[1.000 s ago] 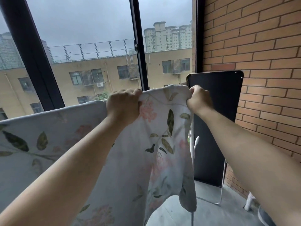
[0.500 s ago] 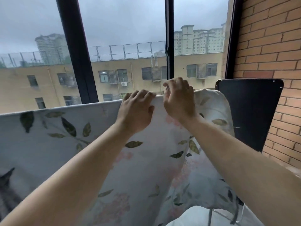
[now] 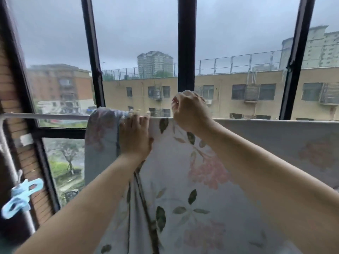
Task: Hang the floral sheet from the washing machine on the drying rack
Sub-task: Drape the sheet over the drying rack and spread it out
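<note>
**Floral sheet draped on the rail, both hands at its top edge**

The floral sheet (image 3: 201,180) hangs over the white top rail (image 3: 45,116) of the drying rack, pale blue-grey with pink blossoms and green leaves. It covers the rail from about a quarter of the way across the view out to the right edge. Its left end is bunched into a thick vertical fold, and a deep crease runs down from beneath the left wrist.

The left hand (image 3: 134,138) lies palm-flat against the cloth just right of that bunched end, fingers extended upward with the tips reaching the line of the rail. The right hand (image 3: 190,110) sits just beside it, slightly higher, its fingers curled and pinching the sheet's top edge above the rail. The two hands are close but not touching.

Left of the sheet the rail runs bare to the rack's white upright tube (image 3: 11,173), where a light blue clothes peg (image 3: 22,195) sits (blurred, so whether it is clipped on I cannot tell). A brick wall (image 3: 7,88) stands behind that side. Beyond the rack, black window frames (image 3: 186,43) divide a view of yellowish buildings (image 3: 238,88) under a grey sky.
</note>
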